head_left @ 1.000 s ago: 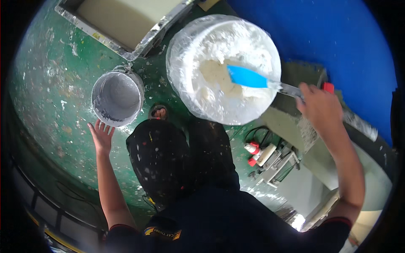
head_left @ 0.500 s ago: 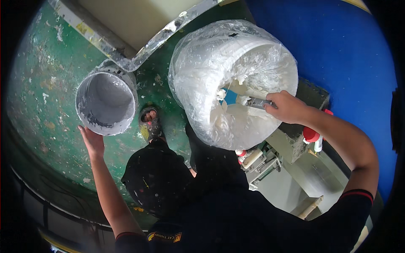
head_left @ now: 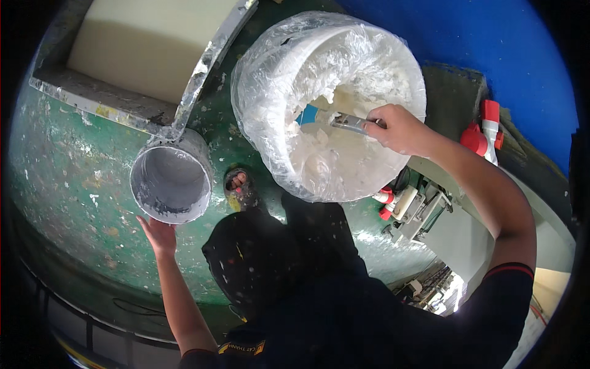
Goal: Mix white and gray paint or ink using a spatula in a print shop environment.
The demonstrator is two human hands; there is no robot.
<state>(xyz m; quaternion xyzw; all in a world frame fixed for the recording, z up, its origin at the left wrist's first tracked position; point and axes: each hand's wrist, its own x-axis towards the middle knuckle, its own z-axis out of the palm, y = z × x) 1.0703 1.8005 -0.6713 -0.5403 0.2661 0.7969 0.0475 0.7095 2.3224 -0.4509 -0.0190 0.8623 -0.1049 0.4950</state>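
R fingers [head_left: 380, 115] grip scraper [head_left: 349, 122] w/in wht plastic-lined tub [head_left: 261, 101].

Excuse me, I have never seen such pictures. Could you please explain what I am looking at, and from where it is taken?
There is no machine here: these are a person's own bare hands. A wide camera on the head looks down, so straight edges bend near the rim. The right hand grips the handle of a blue-bladed tool, whose blade is inside a big white tub wrapped in clear plastic. Pale, lumpy material clings inside the tub. The left hand is at the near edge of a grey-smeared bucket; its fingers are partly hidden. Below is a paint-spotted green floor.
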